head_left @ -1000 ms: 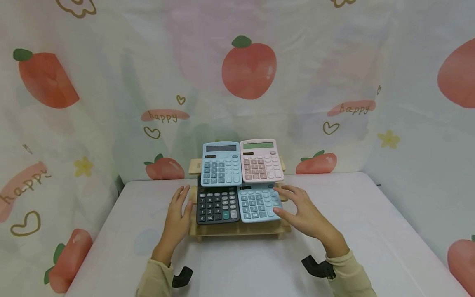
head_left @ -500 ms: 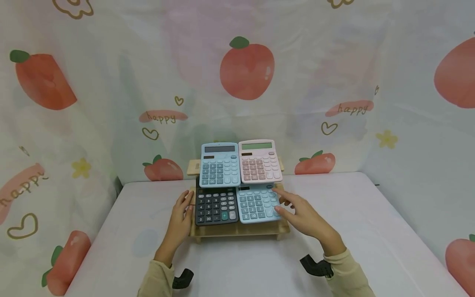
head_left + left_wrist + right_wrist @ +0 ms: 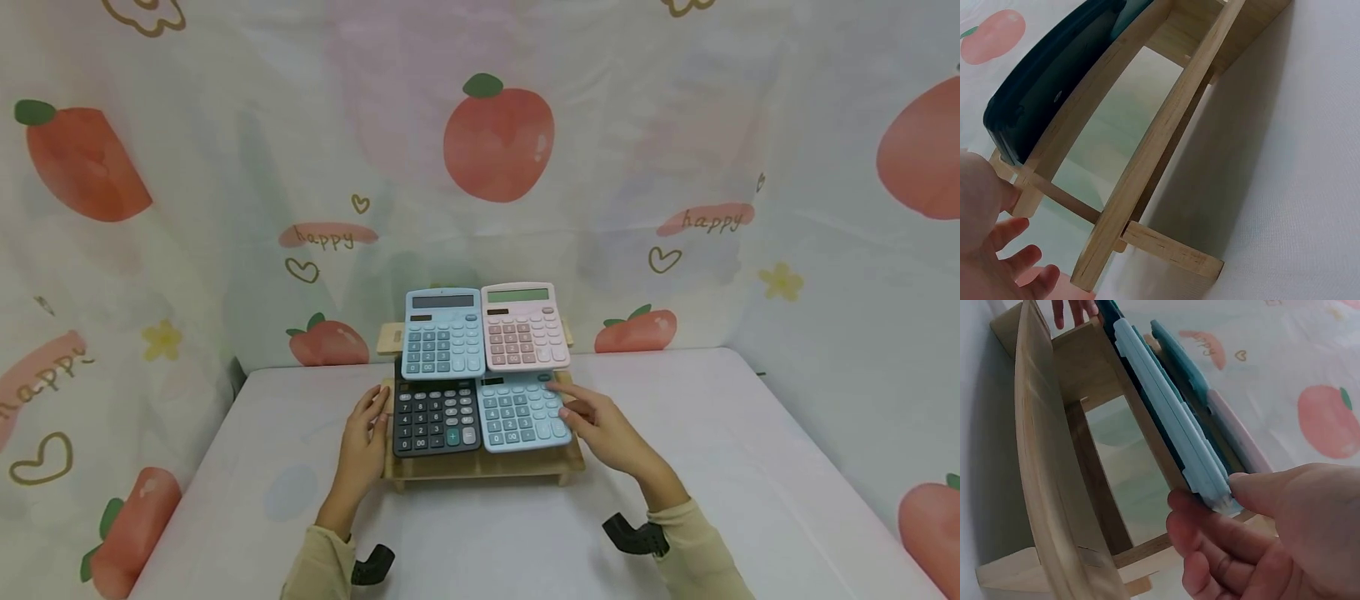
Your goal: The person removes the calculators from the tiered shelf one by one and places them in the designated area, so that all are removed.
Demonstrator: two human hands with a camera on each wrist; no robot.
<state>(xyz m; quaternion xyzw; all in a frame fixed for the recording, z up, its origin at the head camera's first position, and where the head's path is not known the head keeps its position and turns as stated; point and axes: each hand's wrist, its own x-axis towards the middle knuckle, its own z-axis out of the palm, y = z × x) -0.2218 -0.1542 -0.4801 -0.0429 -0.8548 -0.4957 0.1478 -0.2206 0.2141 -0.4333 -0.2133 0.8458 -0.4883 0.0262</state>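
Note:
Two calculators stand on each tier of a wooden rack (image 3: pixel 483 467). A light blue one (image 3: pixel 444 329) and a pink one (image 3: pixel 527 325) lean on the upper tier. Below them are a black one (image 3: pixel 437 421) and a second light blue one (image 3: pixel 522 415), their tops hidden by the upper pair. My right hand (image 3: pixel 611 429) pinches the lower blue calculator at its right edge, with the thumb (image 3: pixel 1260 490) on its front and curled fingers behind. At the rack's left end, beside the black calculator, my left hand (image 3: pixel 362 450) has loosely extended fingers and touches the wooden end (image 3: pixel 1025 197).
The rack stands on a white-covered table (image 3: pixel 480 542), close to a cloth backdrop (image 3: pixel 600 167) printed with fruit. Black curved wrist mounts (image 3: pixel 636 533) stick out from both sleeves. The rack's slats (image 3: pixel 1147 169) have open gaps between them.
My right thumb and fingers have closed onto the lower blue calculator's right edge. The left hand has moved slightly in against the rack's left end. The calculators keep their places.

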